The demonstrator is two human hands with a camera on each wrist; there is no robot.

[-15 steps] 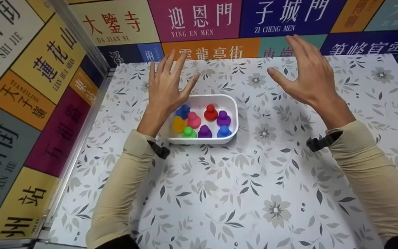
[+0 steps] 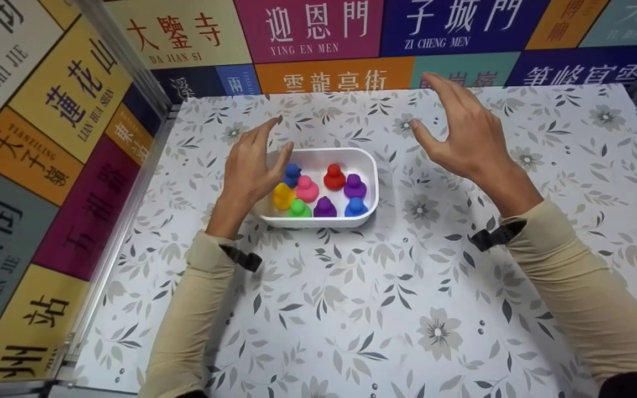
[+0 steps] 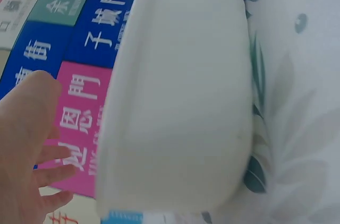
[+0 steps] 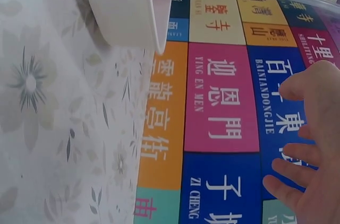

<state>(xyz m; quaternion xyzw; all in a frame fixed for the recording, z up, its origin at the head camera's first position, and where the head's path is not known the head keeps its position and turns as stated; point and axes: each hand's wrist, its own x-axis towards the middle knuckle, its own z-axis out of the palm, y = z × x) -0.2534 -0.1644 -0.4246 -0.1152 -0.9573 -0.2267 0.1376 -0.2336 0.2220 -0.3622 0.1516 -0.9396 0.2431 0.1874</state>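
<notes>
A white plastic tub (image 2: 318,222) with rounded corners stands on the table, holding several small duck-shaped toys. Among them are a red duck (image 2: 334,177), a pink duck (image 2: 307,189), a yellow duck (image 2: 283,196) and a green duck (image 2: 299,209). Over the tub's left end hovers my left hand (image 2: 248,168), fingers loosely bent and thumb apart, with nothing in it. In the left wrist view, the tub's outer wall (image 3: 175,91) fills the middle, apart from the hand. My right hand (image 2: 469,138) is raised to the right of the tub, thumb spread from the fingers, empty.
Floral-patterned cloth (image 2: 329,309) covers the table. Panels printed with coloured signs form a back wall (image 2: 313,27) and a left wall (image 2: 69,116). Each sleeve carries a dark wrist strap, such as the right strap (image 2: 498,235).
My left hand has come down and nearer, its fingers bending more. The right hand has shifted left and slightly nearer. The tub and toys stay in place on the table.
</notes>
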